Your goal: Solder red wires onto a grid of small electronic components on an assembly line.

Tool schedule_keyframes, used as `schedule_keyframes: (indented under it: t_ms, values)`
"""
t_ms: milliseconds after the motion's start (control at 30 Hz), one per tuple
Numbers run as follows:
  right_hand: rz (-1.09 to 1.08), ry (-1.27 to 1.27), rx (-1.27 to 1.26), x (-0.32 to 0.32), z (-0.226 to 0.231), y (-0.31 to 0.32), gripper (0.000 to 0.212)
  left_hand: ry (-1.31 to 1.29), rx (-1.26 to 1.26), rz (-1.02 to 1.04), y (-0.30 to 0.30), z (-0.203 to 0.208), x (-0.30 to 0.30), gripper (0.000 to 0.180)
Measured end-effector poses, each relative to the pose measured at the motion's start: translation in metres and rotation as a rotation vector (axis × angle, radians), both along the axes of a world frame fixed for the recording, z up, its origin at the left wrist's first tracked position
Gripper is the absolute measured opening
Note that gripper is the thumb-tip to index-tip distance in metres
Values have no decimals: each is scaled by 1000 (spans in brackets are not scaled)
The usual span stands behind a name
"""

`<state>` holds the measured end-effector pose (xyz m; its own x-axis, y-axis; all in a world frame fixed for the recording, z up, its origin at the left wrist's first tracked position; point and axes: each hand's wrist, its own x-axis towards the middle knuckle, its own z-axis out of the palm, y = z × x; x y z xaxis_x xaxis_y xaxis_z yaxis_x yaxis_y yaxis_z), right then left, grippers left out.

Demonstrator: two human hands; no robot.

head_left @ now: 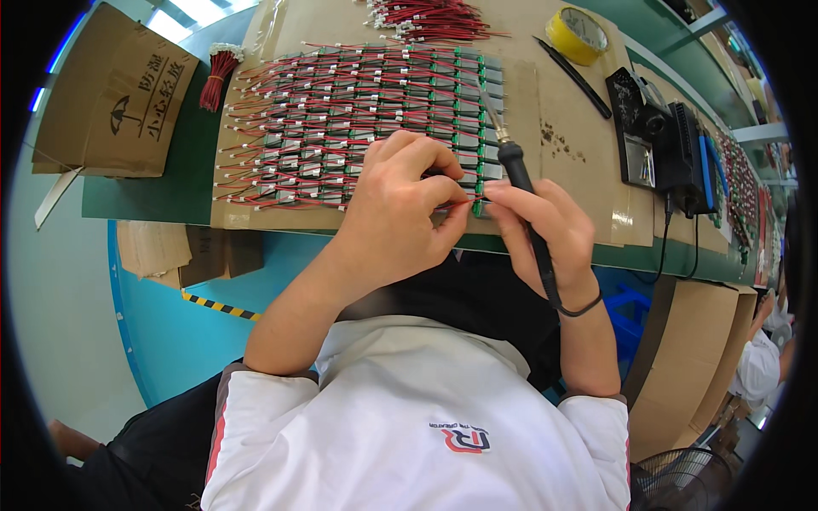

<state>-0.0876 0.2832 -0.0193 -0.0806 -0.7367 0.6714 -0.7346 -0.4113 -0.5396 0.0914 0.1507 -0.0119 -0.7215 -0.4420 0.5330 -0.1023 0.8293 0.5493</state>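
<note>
Rows of flat grey battery packs (294,143) with green circuit boards (457,123) and red and black leads cover a cardboard sheet. Over the near right corner of these rows, my left hand (396,204) is closed, its thumb and fingertips pinched on a thin wire end. My right hand (554,226) holds a soldering iron (514,159) with a black handle, its metal tip pointing away from me over the boards. The right thumb and fingertips also pinch close to the left ones, beside a green board. My fingers hide the exact point where they meet.
Bundled red leads with white connectors (223,77) lie left; more red leads (426,19) lie at the back. Yellow tape (577,36), a black pen-like tool (573,77) and a soldering station (673,145) stand right. A carton (111,94) is left. Another person (757,366) sits far right.
</note>
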Motion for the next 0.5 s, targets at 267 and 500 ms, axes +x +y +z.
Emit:
schedule_keyframes:
  t_ms: [267, 500]
  values:
    - [-6, 25, 31, 4, 0, -8, 36, 3, -4, -7, -1, -1, 1, 11]
    - [-9, 48, -2, 5, -4, 0, 36, -5, 20, -27, -1, 1, 4, 14]
